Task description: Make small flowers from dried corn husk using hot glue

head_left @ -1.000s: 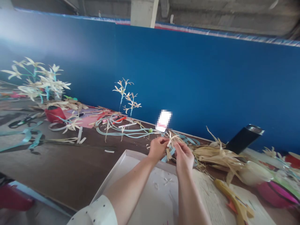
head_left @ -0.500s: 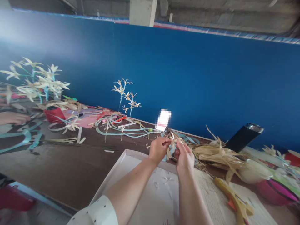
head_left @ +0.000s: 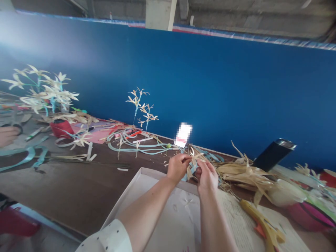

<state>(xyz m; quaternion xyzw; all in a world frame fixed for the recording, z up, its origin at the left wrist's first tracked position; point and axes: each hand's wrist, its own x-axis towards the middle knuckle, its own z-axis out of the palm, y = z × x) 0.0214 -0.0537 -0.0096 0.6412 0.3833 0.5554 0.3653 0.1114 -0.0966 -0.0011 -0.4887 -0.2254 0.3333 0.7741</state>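
My left hand (head_left: 177, 166) and my right hand (head_left: 208, 176) are raised together over the far edge of a white tray (head_left: 131, 199). Both pinch a small bundle of dried straw petals (head_left: 194, 161) bound with a pale blue strip. The fingers of each hand are closed on it. A pile of dried corn husks (head_left: 245, 173) lies just right of my hands.
Straw flowers on blue stems (head_left: 141, 106) stand by the blue wall, with a bigger bunch (head_left: 42, 89) at far left. Blue strips (head_left: 133, 145), a red spool (head_left: 60, 127), a black flask (head_left: 273, 154) and a yellow glue gun (head_left: 262, 222) lie on the brown table. Another person's hand (head_left: 7, 134) holds scissors at the left edge.
My hands barely shifted while working the straw bundle. The other person's hand came in at the left edge and took up the scissors that lay there.
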